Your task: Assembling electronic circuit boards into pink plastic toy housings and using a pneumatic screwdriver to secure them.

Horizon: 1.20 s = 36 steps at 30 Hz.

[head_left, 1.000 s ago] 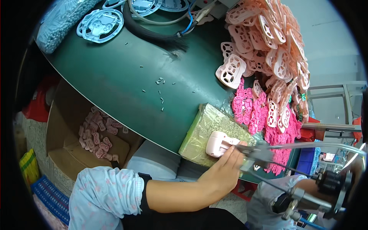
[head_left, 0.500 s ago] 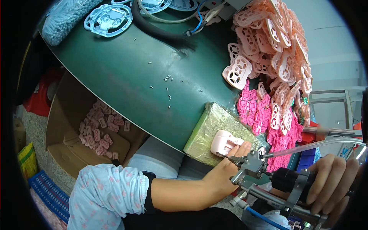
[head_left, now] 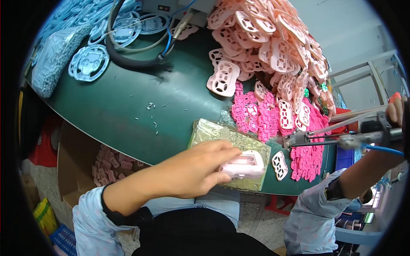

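Observation:
My left hand (head_left: 198,168) is closed on one end of a pale pink plastic housing (head_left: 250,164), thumb on the near side and fingers on the far side. An open rectangular recess shows in the housing. Beneath it lies a yellow-green, film-wrapped block (head_left: 209,132) at the table's near edge. My right hand (head_left: 396,112), partly cut off at the right rim, grips a power screwdriver (head_left: 371,136) with a metal head, a clear hose and a blue tube. Its head points left, above the pink parts and apart from the housing.
A tall heap of pale pink plates (head_left: 273,47) and bright pink parts (head_left: 256,111) covers the right of the green table (head_left: 106,115). One pink plate (head_left: 279,165) lies beside the block. Small metal pins (head_left: 150,106), blue discs (head_left: 89,63) and a black cable (head_left: 128,63) lie further left.
My right hand has drawn the screwdriver up and to the right, away from the housing. My left hand has shifted from resting at the housing's right to gripping its left end. The view has turned.

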Each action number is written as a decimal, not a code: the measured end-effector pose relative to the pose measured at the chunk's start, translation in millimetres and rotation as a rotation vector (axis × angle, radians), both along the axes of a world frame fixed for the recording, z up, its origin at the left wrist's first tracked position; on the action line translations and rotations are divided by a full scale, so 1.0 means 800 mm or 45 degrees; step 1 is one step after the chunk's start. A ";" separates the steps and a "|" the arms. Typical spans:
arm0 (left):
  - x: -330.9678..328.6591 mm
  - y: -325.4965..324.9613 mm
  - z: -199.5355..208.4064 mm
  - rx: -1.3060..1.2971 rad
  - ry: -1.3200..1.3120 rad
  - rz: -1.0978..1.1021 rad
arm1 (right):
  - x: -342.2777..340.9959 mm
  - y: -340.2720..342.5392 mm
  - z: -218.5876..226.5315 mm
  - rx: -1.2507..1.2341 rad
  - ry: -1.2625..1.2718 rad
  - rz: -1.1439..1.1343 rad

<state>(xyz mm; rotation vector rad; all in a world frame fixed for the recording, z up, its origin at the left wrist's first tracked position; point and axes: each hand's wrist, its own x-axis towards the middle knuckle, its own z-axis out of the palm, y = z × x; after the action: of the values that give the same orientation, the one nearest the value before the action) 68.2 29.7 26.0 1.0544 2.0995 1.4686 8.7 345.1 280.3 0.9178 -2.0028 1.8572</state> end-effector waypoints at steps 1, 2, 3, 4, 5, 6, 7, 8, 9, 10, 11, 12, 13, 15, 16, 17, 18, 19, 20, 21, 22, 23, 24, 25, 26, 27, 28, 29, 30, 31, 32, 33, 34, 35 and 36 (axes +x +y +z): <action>-0.006 -0.007 0.011 0.085 -0.149 -0.032 | -0.003 0.020 -0.005 0.080 -0.060 -0.069; -0.010 -0.014 0.019 0.162 -0.301 -0.048 | -0.001 0.023 -0.022 0.093 -0.040 -0.189; -0.011 -0.017 0.022 0.153 -0.299 -0.051 | 0.001 0.025 -0.038 0.105 -0.023 -0.308; -0.012 -0.021 0.028 0.188 -0.338 -0.053 | -0.001 0.029 -0.040 0.160 -0.110 -0.335; -0.013 -0.024 0.034 0.223 -0.377 -0.056 | -0.002 0.031 -0.047 0.149 -0.104 -0.336; -0.014 -0.026 0.044 0.211 -0.429 -0.063 | -0.001 0.032 -0.054 0.120 -0.081 -0.367; -0.018 -0.030 0.058 0.152 -0.443 -0.094 | 0.003 0.034 -0.057 0.101 -0.049 -0.423; -0.027 -0.038 0.066 0.107 -0.454 -0.151 | 0.004 0.045 -0.059 0.052 -0.118 -0.478; -0.035 -0.064 0.072 -0.034 -0.409 -0.320 | 0.003 0.041 -0.070 0.012 -0.025 -0.490; -0.053 -0.100 0.072 -0.478 -0.085 -0.585 | -0.004 0.043 -0.088 -0.021 -0.070 -0.372; -0.040 -0.147 0.085 -0.911 -0.207 -0.668 | -0.012 0.023 -0.090 -0.002 -0.057 -0.439; -0.017 -0.194 0.095 -0.948 -0.263 -0.571 | -0.012 -0.015 -0.083 0.049 -0.021 -0.555; -0.007 -0.209 0.098 -0.977 -0.279 -0.441 | -0.015 -0.006 -0.082 0.011 -0.014 -0.406; 0.005 -0.218 0.094 -0.902 -0.243 -0.345 | -0.016 -0.012 -0.073 0.002 0.008 -0.504; 0.006 -0.209 0.092 -0.837 -0.276 -0.328 | -0.027 0.006 -0.070 0.073 0.035 -0.494; -0.012 -0.183 0.081 -0.742 -0.308 -0.359 | -0.032 0.018 -0.063 0.183 0.052 -0.523; -0.030 -0.159 0.072 -0.726 -0.283 -0.346 | -0.026 0.025 -0.062 0.167 0.052 -0.594; -0.029 -0.149 0.078 -0.732 -0.266 -0.348 | -0.023 0.012 -0.061 0.108 0.056 -0.614; -0.028 -0.143 0.082 -0.666 -0.330 -0.195 | -0.026 0.034 -0.057 0.193 0.102 -0.620; -0.025 -0.136 0.086 -0.596 -0.394 -0.039 | -0.026 0.050 -0.068 -0.035 0.357 -0.838; -0.021 -0.122 0.091 -0.472 -0.396 0.130 | -0.013 0.064 -0.061 -0.063 0.365 -0.908; -0.022 -0.115 0.088 -0.467 -0.385 0.122 | -0.001 0.083 -0.054 -0.090 0.371 -0.984; -0.022 -0.111 0.085 -0.334 -0.488 0.231 | -0.012 0.114 -0.061 -0.004 0.352 -1.192; -0.025 -0.103 0.082 -0.194 -0.586 0.316 | -0.026 0.158 -0.077 0.092 0.340 -1.421; -0.027 -0.098 0.078 -0.187 -0.565 0.366 | -0.057 0.200 -0.109 0.394 0.230 -1.558; -0.028 -0.100 0.074 -0.205 -0.548 0.377 | -0.087 0.238 -0.150 0.698 0.112 -1.671; -0.040 -0.092 0.082 -0.250 -0.565 0.291 | -0.095 0.272 -0.174 0.951 0.081 -1.651; -0.049 -0.083 0.091 -0.310 -0.585 0.221 | -0.104 0.304 -0.203 1.194 -0.148 -1.658; -0.055 -0.076 0.090 -0.298 -0.579 0.209 | -0.113 0.350 -0.232 1.357 -0.393 -1.637; -0.057 -0.072 0.088 -0.292 -0.648 0.255 | -0.118 0.350 -0.253 1.444 -0.500 -1.652; -0.058 -0.070 0.086 -0.285 -0.715 0.304 | -0.124 0.347 -0.268 1.719 -0.562 -1.763; -0.059 -0.068 0.083 -0.284 -0.716 0.318 | -0.127 0.354 -0.287 1.841 -0.475 -1.819; -0.060 -0.069 0.081 -0.281 -0.710 0.319 | -0.133 0.354 -0.290 1.810 -0.567 -1.792; -0.062 -0.067 0.080 -0.276 -0.701 0.314 | -0.136 0.356 -0.291 1.779 -0.660 -1.770; -0.063 -0.063 0.080 -0.278 -0.700 0.316 | -0.138 0.361 -0.286 1.776 -0.661 -1.768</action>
<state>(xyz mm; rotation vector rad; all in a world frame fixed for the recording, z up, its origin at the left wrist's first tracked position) 17.7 -20.6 90.1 0.2678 1.9623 1.3915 -101.9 633.9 51.2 -0.8757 -2.7880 -0.2154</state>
